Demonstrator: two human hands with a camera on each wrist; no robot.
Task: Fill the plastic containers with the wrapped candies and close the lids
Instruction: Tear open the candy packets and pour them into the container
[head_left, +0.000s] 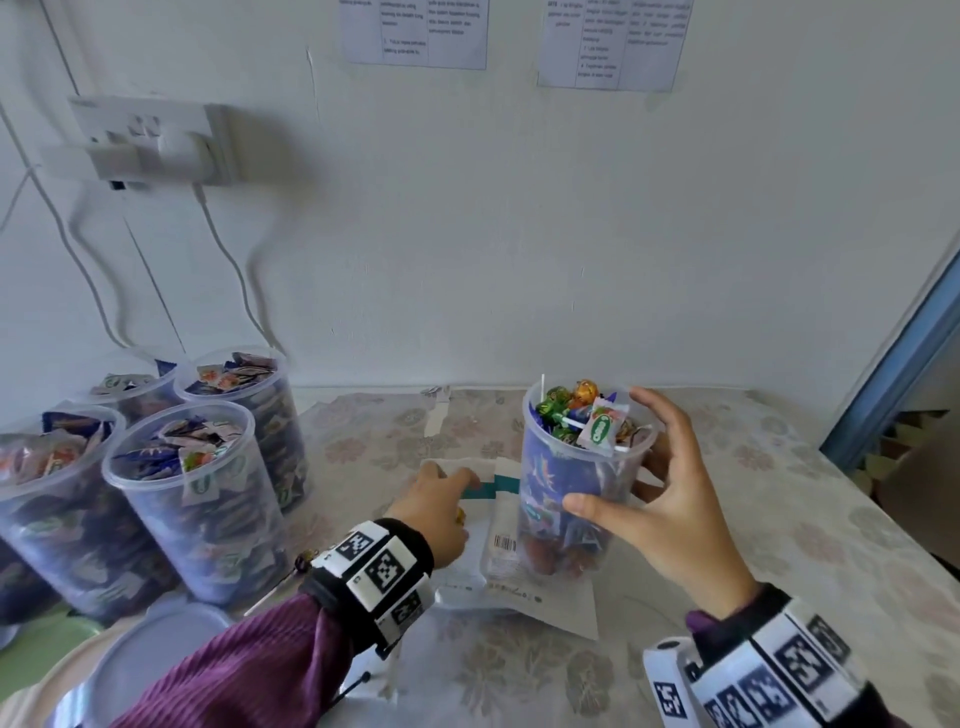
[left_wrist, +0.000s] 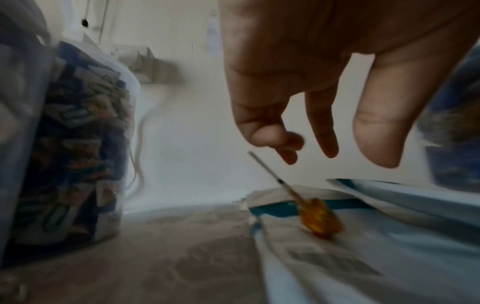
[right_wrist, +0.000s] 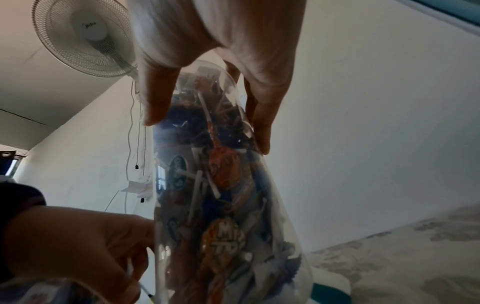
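Head view, left to right: four filled containers (head_left: 176, 499) stand lidless at the worktop's (head_left: 779, 519) left edge, loose lids (head_left: 150, 654) in front; the left hand (head_left: 434, 512), fingers loosely parted and gripping nothing, reaches down toward an amber lollipop (left_wrist: 319, 219) lying on flat packets (head_left: 519, 561); the right hand (head_left: 670, 499) clasps the heaped container (head_left: 576, 467) by its wall. Pinching the lollipop's stick looks the surest pickup, and the protruding sweets probably need pressing below the rim before a lid will seat.

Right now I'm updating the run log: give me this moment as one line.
phase: filling | right hand: holds container | left hand: open above lollipop | lid: off
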